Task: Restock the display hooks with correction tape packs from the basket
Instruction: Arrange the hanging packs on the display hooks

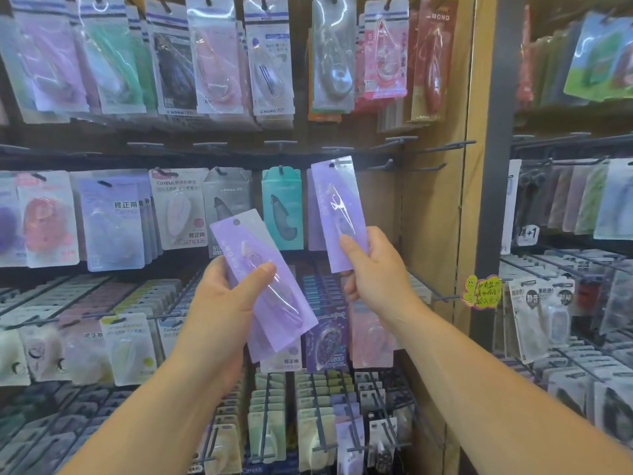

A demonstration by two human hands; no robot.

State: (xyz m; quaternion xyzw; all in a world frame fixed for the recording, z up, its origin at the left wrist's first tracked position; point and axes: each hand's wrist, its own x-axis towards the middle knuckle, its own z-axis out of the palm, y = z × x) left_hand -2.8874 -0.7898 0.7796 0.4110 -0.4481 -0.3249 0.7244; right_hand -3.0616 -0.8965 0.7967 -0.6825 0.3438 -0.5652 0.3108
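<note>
My left hand (pixel 228 296) grips a small stack of purple correction tape packs (pixel 263 272), tilted with the top leaning left, thumb across the front. My right hand (pixel 371 265) pinches the lower end of one purple pack (pixel 337 207) and holds it nearly upright. Its hang hole sits at the tip of a display hook (pixel 331 165) in the middle row, where more purple packs hang behind it. The basket is not in view.
Rows of hooks with hanging correction tape packs fill the wall above, left and below. Bare hooks (pixel 424 156) stick out to the right of the purple pack. A wooden panel (pixel 438 200) and a dark post (pixel 493 166) separate a second rack on the right.
</note>
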